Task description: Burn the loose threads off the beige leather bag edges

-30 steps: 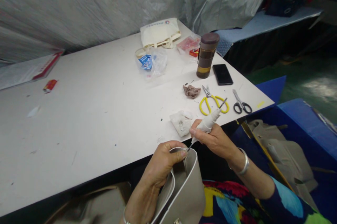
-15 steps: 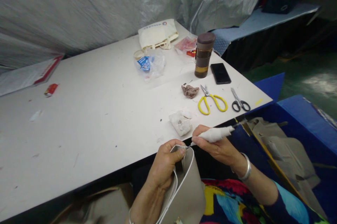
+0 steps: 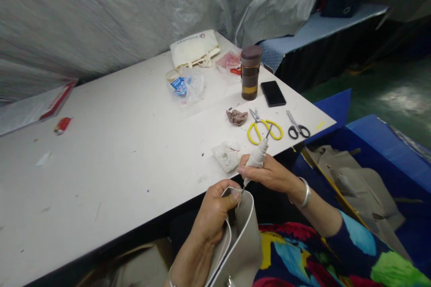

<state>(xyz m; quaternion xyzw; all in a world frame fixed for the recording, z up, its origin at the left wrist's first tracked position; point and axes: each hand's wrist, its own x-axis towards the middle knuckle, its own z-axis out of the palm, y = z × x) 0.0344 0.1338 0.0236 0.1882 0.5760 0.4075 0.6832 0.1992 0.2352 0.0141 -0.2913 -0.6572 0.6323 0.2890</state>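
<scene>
My left hand (image 3: 215,213) pinches the top corner of a light grey-beige bag (image 3: 245,244), its white-edged opening facing up. In my right hand (image 3: 269,172) is an awl-like tool (image 3: 257,156) with a white wrapped handle and a thin metal shaft at each end. Its lower tip meets the bag's edge right beside my left thumb; whether it pierces the material I cannot tell. The upper shaft points up towards the yellow-handled scissors (image 3: 255,132). A crumpled white packet (image 3: 226,156) lies on the table just beyond my hands.
On the white table (image 3: 111,165) are black-handled scissors (image 3: 298,127), a phone (image 3: 273,93), a brown bottle (image 3: 251,73), crumpled brown paper (image 3: 237,117), a plastic bag (image 3: 193,87) and a cream tote (image 3: 195,49). A blue bin (image 3: 373,143) holding beige pieces stands at right.
The tool has swung from nearly level, pointing right, to steeply upright, its lower tip staying at the bag's edge. My right hand has turned with it; my left keeps its pinch.
</scene>
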